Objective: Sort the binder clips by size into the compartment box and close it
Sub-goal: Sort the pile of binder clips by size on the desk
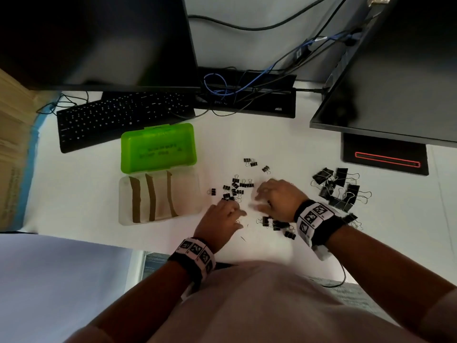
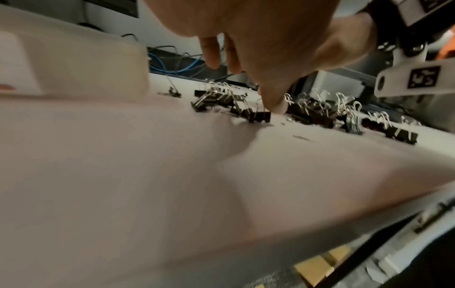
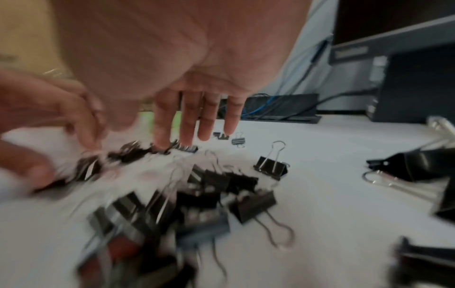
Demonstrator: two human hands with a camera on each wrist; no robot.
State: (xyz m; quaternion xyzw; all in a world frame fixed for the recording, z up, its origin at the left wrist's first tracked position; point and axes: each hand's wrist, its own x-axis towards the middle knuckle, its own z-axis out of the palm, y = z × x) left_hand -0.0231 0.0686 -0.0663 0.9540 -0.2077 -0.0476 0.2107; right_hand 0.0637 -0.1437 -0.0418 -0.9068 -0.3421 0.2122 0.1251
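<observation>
Both grips hover mid-table over scattered small binder clips (image 1: 236, 186); left hand (image 1: 217, 220) loosely curled, right hand (image 1: 277, 196) fingers spread, motion-blurred, any hold impossible to tell; large binder clips (image 1: 338, 189) lie rightward; compartment box (image 1: 158, 174) sits open leftward.

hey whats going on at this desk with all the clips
A person is sorting black binder clips on a white desk. Both hands work in the small clips: the left hand and the right hand, fingers spread over them. The large clips lie apart on the right. The compartment box sits open, green lid back, compartments still empty.
</observation>
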